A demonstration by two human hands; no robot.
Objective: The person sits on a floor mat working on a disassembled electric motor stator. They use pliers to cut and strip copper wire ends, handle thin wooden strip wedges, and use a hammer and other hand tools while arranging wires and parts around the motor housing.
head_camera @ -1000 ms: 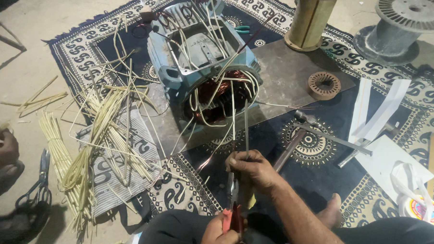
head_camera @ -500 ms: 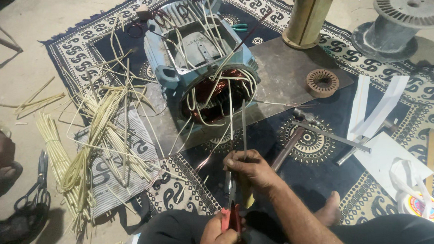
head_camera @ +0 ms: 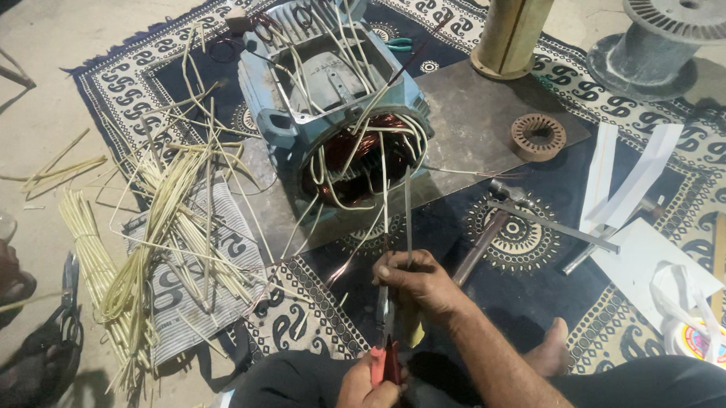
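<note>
1. The right hand [head_camera: 418,286] has its fingers [head_camera: 385,271] clenched around a thin pale sleeved wire lead [head_camera: 408,214], pinching it near its lower end.
2. The left hand [head_camera: 365,389] grips the red handles of a pair of pliers [head_camera: 386,340]; its fingers are closed on the handles. The pliers' nose points toward 12 o'clock and reaches up to the right hand's pinch.
3. The lead's long axis runs nearly straight from 6 to 12 o'clock, rising from the right fingers toward the blue-grey cast electric motor housing [head_camera: 327,93] with copper windings [head_camera: 353,160] showing in its open mouth. The right hand is the nearer one to the housing.
4. The housing lies on a grey metal sheet [head_camera: 488,111], at 12 o'clock from the hands, with many more pale leads fanning out of it.
5. At 9 o'clock a loose heap of straw-coloured sleeving sticks [head_camera: 163,235] lies over a patterned cloth [head_camera: 236,249]; further out, black-handled scissors [head_camera: 68,295].
6. At 2 o'clock a hammer [head_camera: 492,224], a rusty round ring [head_camera: 538,136] and white paper strips [head_camera: 628,179].
7. At 1 o'clock a brass-coloured spool [head_camera: 514,26] and a grey empty reel [head_camera: 671,32].
8. At 4 o'clock, a round yellow-and-red labelled tape roll [head_camera: 702,341].
9. All rests on a dark blue patterned rug [head_camera: 133,67] on the floor.
</note>
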